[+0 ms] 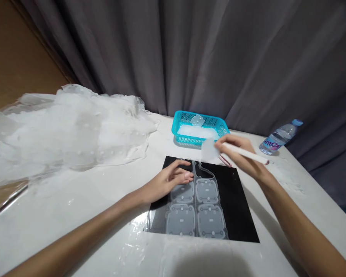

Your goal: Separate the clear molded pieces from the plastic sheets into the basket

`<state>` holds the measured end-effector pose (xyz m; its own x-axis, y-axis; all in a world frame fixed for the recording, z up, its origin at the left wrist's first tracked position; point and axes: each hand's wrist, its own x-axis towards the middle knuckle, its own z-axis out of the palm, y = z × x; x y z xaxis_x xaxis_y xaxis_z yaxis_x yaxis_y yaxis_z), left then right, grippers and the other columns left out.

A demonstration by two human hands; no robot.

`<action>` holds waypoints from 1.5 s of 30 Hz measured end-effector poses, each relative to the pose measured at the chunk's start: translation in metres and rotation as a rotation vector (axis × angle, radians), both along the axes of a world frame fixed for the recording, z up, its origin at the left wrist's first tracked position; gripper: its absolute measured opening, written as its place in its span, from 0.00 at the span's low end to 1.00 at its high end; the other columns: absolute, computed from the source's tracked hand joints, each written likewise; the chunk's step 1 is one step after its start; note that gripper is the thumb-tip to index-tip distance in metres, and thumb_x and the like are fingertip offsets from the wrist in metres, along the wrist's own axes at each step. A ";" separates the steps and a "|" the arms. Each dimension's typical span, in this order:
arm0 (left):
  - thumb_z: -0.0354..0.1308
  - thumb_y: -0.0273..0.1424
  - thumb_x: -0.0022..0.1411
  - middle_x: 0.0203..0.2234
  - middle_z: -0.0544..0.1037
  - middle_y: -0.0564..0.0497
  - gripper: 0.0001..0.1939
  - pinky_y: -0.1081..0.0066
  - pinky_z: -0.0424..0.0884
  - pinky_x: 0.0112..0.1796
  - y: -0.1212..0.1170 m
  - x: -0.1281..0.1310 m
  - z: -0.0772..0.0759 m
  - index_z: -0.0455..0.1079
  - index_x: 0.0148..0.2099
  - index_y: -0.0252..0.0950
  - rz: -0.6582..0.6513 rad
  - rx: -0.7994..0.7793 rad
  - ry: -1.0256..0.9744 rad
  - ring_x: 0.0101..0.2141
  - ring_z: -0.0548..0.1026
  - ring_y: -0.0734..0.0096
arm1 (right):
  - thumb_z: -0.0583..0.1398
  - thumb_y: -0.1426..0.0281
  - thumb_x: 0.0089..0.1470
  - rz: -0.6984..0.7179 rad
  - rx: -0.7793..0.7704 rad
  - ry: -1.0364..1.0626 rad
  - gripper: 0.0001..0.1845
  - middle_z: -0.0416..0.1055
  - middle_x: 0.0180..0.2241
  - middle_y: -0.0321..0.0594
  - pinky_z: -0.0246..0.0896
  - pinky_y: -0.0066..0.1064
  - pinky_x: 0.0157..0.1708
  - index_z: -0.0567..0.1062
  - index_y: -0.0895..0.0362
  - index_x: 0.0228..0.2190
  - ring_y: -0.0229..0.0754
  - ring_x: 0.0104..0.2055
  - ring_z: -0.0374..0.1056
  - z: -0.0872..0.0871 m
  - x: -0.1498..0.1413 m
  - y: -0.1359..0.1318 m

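Observation:
A black mat [236, 204] lies on the white table, with a clear moulded plastic sheet [196, 215] on it. Several rounded-square translucent pieces [207, 191] still sit in the sheet, and its far right part is an empty outline. My left hand [178, 175] rests on the sheet's far left part, fingers apart and slightly bent, holding nothing. Raised over the mat's far edge, my right hand [236, 148] grips a white pen-like tool [246, 152] with a dark red end. A loose translucent piece [209, 150], blurred, is pinched at its fingertips.
Behind the mat stands a turquoise basket [176, 132] with translucent pieces inside. A large pile of clear plastic sheets [75, 130] covers the table's left side. To the right is a tilted-looking water bottle [279, 137]. A thin reddish object [225, 161] lies by the mat's far edge. Grey curtains hang behind.

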<state>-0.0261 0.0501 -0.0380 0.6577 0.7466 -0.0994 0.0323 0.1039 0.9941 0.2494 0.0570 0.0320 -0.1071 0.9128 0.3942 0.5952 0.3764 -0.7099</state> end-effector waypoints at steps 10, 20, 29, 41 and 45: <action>0.61 0.51 0.69 0.64 0.70 0.42 0.34 0.52 0.67 0.62 -0.021 -0.005 0.003 0.63 0.69 0.43 -0.269 0.809 0.396 0.63 0.67 0.48 | 0.55 0.60 0.70 -0.102 0.267 -0.608 0.18 0.76 0.34 0.42 0.58 0.33 0.35 0.80 0.55 0.36 0.45 0.35 0.73 0.005 0.034 0.043; 0.59 0.50 0.70 0.68 0.67 0.43 0.36 0.53 0.62 0.66 -0.006 -0.005 -0.005 0.60 0.74 0.46 -0.316 0.901 0.387 0.67 0.64 0.49 | 0.59 0.57 0.68 0.079 -0.185 -0.142 0.18 0.80 0.41 0.41 0.70 0.36 0.44 0.76 0.52 0.53 0.47 0.42 0.77 -0.048 0.017 -0.063; 0.61 0.51 0.68 0.75 0.56 0.54 0.30 0.45 0.52 0.70 0.020 -0.017 -0.003 0.65 0.70 0.58 -0.270 0.748 0.489 0.72 0.54 0.45 | 0.61 0.58 0.68 0.288 -0.375 -0.058 0.12 0.81 0.40 0.40 0.69 0.34 0.45 0.80 0.52 0.40 0.45 0.42 0.77 -0.051 0.010 -0.092; 0.59 0.53 0.69 0.72 0.62 0.52 0.33 0.51 0.52 0.70 -0.005 0.022 -0.009 0.65 0.71 0.51 -0.282 0.828 0.474 0.70 0.60 0.50 | 0.60 0.65 0.69 0.391 -0.202 -0.067 0.06 0.78 0.45 0.40 0.65 0.38 0.56 0.78 0.51 0.43 0.45 0.51 0.73 -0.063 0.006 -0.084; 0.60 0.55 0.67 0.72 0.61 0.52 0.35 0.52 0.50 0.70 -0.001 0.024 -0.011 0.65 0.71 0.50 -0.277 0.807 0.479 0.71 0.60 0.51 | 0.60 0.65 0.70 0.384 -0.161 -0.108 0.06 0.79 0.45 0.40 0.65 0.40 0.55 0.77 0.51 0.44 0.46 0.50 0.72 -0.066 0.005 -0.083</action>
